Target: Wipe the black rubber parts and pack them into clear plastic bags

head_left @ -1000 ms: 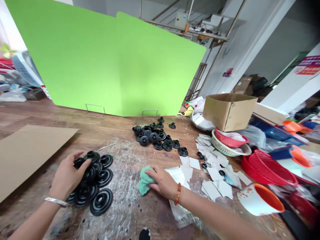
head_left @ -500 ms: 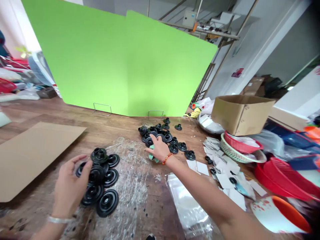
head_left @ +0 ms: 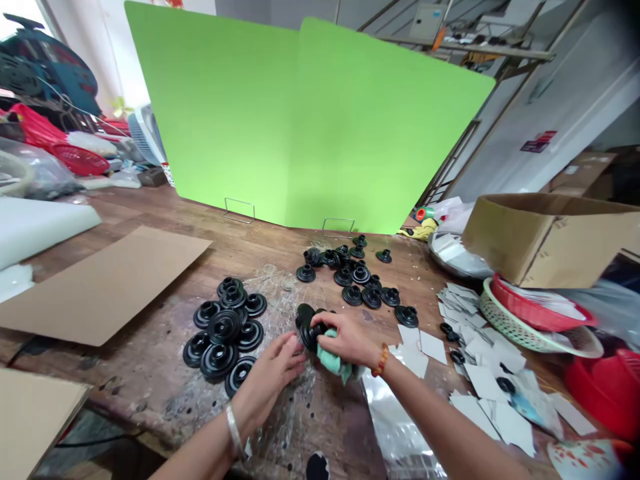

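Observation:
My right hand [head_left: 345, 339] is closed on black flanged discs [head_left: 309, 327], with a crumpled green cloth [head_left: 334, 360] under its fingers and palm. How many discs it grips is hard to make out. Just left of them, my left hand [head_left: 273, 373] has its fingers stretched out and holds nothing. A pile of black flanged discs [head_left: 225, 327] lies on the table beyond the left hand. Farther back, a looser group of the same discs [head_left: 353, 295] is spread out, several with their hubs facing up.
Brown cardboard [head_left: 115, 280] lies at left. Clear plastic bags [head_left: 400, 420] and white cards [head_left: 485, 383] are on the right, near stacked baskets [head_left: 540, 337] and a cardboard box [head_left: 530, 247]. A green panel [head_left: 300, 127] stands at the back on wire feet.
My right hand has come back from the far group with black discs in it. My left hand has left the near pile and moved right, towards them. The view has turned left.

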A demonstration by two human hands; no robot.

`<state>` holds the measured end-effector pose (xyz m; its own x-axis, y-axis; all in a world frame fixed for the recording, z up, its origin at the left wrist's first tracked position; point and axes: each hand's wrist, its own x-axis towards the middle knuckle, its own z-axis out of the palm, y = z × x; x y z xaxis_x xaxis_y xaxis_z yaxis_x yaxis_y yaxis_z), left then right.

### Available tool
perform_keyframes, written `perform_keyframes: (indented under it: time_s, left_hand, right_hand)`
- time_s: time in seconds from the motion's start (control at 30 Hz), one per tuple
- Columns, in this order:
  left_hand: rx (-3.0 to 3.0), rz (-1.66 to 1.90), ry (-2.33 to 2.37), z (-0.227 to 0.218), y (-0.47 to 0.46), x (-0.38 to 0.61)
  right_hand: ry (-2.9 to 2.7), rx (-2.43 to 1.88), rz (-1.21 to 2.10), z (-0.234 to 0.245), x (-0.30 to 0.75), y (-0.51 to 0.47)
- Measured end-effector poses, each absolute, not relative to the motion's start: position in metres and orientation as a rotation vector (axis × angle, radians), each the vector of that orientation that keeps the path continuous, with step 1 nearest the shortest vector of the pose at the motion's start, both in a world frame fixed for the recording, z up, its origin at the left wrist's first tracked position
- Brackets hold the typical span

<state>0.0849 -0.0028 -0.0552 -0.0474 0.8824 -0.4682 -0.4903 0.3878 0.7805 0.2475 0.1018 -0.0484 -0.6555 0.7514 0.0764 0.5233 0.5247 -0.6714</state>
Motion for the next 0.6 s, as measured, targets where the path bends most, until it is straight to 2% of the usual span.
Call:
perform_keyframes:
  time_s: [0.2,0.33,0.4,0.5,0.6]
  left_hand:
    - [0.444,1.061,1.041,-0.077,0.006,0.111]
    - [0.488,1.063,1.043,-0.08,0.002,0.115]
    - [0.526,1.074,1.065,-0.081,0.0,0.115]
    - [0.569,1.097,1.131,-0.081,-0.003,0.116]
    - [0.651,1.099,1.161,-0.079,-0.01,0.119]
  right_hand:
    - [-2.101,-1.047,1.32,-0.077,0.259,0.085]
    - [-2.081,-1.073,1.45,-0.077,0.266,0.076]
    - [-2.158,-1.136,1.35,-0.065,0.269,0.068]
    - [-2.035,-1.279,0.928,-0.044,0.265,0.051]
    - [-1.982,-1.112,0.695,-0.038,0.252,0.033]
